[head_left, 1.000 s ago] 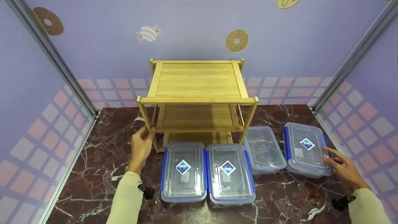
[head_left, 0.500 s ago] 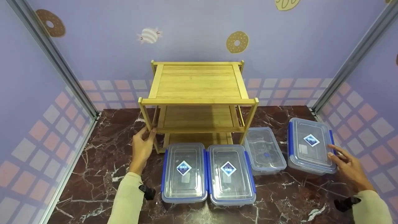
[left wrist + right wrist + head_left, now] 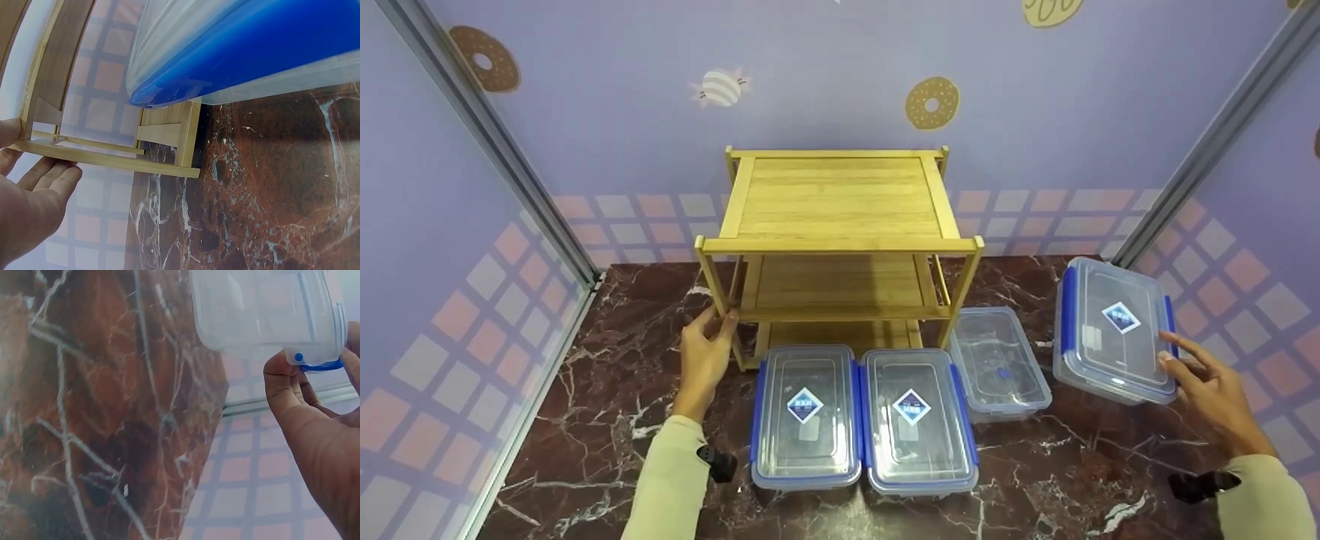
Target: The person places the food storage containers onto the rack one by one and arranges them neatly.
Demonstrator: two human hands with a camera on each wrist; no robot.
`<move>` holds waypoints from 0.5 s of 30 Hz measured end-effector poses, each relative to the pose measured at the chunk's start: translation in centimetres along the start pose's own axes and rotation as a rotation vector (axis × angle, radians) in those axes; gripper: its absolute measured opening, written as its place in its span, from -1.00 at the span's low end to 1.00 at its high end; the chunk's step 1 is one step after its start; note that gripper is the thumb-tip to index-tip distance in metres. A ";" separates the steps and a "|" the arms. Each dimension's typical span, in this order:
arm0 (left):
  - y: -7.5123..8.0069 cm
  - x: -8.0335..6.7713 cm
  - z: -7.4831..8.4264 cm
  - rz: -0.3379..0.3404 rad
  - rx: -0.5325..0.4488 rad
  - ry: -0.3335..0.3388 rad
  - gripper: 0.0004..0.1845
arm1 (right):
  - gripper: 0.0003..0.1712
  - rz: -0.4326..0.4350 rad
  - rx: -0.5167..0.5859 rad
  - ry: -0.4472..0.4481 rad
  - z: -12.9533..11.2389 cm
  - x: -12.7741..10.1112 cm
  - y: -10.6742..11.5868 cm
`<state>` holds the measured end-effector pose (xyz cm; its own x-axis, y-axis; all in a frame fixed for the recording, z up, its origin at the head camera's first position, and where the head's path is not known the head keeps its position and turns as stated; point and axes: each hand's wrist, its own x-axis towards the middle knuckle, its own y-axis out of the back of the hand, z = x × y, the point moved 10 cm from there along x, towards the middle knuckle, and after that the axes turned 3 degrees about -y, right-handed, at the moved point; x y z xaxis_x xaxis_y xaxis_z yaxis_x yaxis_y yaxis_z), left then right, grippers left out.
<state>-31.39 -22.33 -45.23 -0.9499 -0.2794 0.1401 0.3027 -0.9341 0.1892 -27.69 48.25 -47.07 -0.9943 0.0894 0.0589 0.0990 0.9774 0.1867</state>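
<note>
My right hand [image 3: 1215, 390] holds a clear lidded food storage box [image 3: 1099, 349] by its right side. That box is tilted and raised off the table, its underside clear of the stone in the right wrist view, where thumb and fingers pinch the blue clip edge [image 3: 323, 367]. On the left, my left hand [image 3: 705, 360] grips the front left leg [image 3: 112, 161] of a three-tier wooden shelf [image 3: 840, 199]. Two more lidded boxes with blue clips, a left one [image 3: 802, 457] and a right one [image 3: 919, 457], stand side by side before the shelf.
Another clear box [image 3: 997, 367], without blue side clips in sight, lies between the shelf and the held box. Everything stands on a dark red marbled table [image 3: 1027, 480]. Patterned purple walls [image 3: 840, 82] enclose the back and both sides.
My right hand has lifted the storage box and carried it up, away and slightly right, tilting it. The left hand keeps its grip on the shelf leg; the other boxes stay put.
</note>
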 end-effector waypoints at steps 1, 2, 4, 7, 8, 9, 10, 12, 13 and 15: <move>0.0 0.2 -0.4 0.004 0.004 -0.004 -0.56 | -0.47 0.004 -0.001 0.006 -0.3 0.0 0.0; 0.0 0.4 -0.7 0.011 0.009 -0.011 -0.57 | -0.47 0.006 0.013 0.008 -0.6 0.0 -0.1; 0.0 0.7 -1.1 0.022 0.013 -0.026 -0.58 | -0.47 0.011 0.035 0.013 -1.1 0.1 -0.3; 0.0 0.8 -1.3 0.031 0.015 -0.041 -0.57 | -0.46 -0.005 0.152 0.000 -1.7 0.2 -0.9; 0.0 0.8 -1.3 0.028 0.015 -0.041 -0.57 | -0.46 -0.016 0.207 0.000 -1.9 0.2 -1.2; 0.0 0.8 -1.4 0.022 0.020 -0.039 -0.57 | -0.47 -0.023 0.237 0.006 -2.2 0.2 -1.4; 0.0 0.7 -1.4 0.018 0.026 -0.038 -0.56 | -0.47 -0.033 0.280 0.009 -2.5 0.3 -1.7; 0.0 0.7 -1.4 0.013 0.033 -0.037 -0.56 | -0.47 -0.054 0.338 0.021 -3.1 0.4 -2.1; 0.0 0.7 -1.4 0.012 0.039 -0.038 -0.56 | -0.47 -0.065 0.362 0.027 -3.5 0.5 -2.3; 0.0 0.7 -1.3 0.009 0.042 -0.039 -0.57 | -0.48 -0.079 0.397 0.036 -4.2 0.6 -2.7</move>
<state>-32.17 -22.83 -46.42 -0.9436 -0.2781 0.1799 0.3150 -0.9213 0.2281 -28.37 44.92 -43.45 -0.9955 0.0111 0.0946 -0.0082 0.9796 -0.2008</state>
